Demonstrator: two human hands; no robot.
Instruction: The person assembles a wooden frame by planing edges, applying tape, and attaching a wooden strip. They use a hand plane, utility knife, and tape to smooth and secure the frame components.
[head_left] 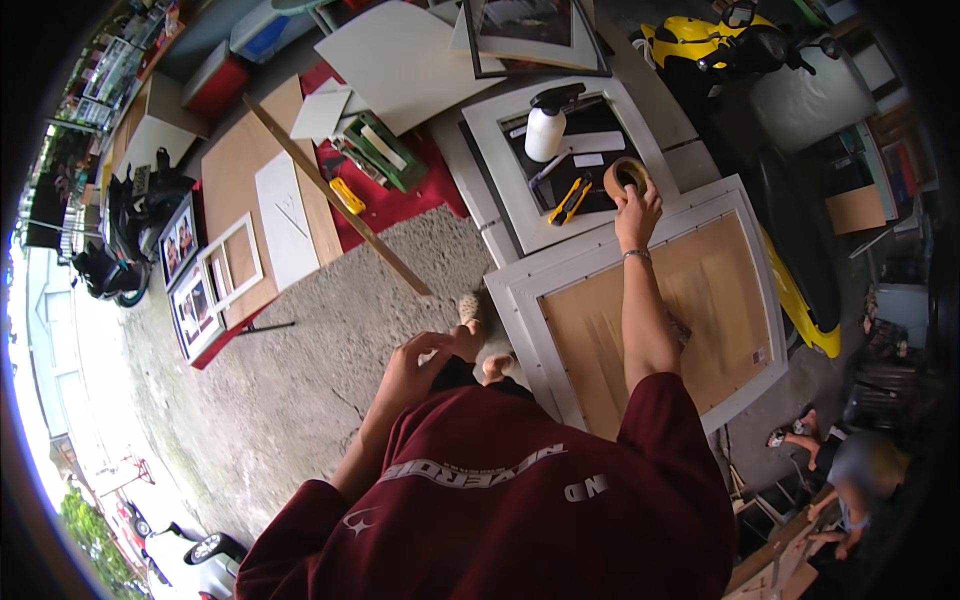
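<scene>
My right hand grips the near edge of a roll of brown tape. The roll stands over the near right part of a small white frame with a dark middle. On that dark middle are a white spray bottle with a black head and a yellow utility knife. Under my right forearm lies a large white frame, its brown backing board facing up. My left hand hangs in front of my body, loosely curled, with a gap between thumb and fingers and nothing visible in it.
At left, a table with a red cloth bears a long wood strip, a green tool box, another yellow knife and small picture frames. A yellow motorbike stands right. Another person works at lower right.
</scene>
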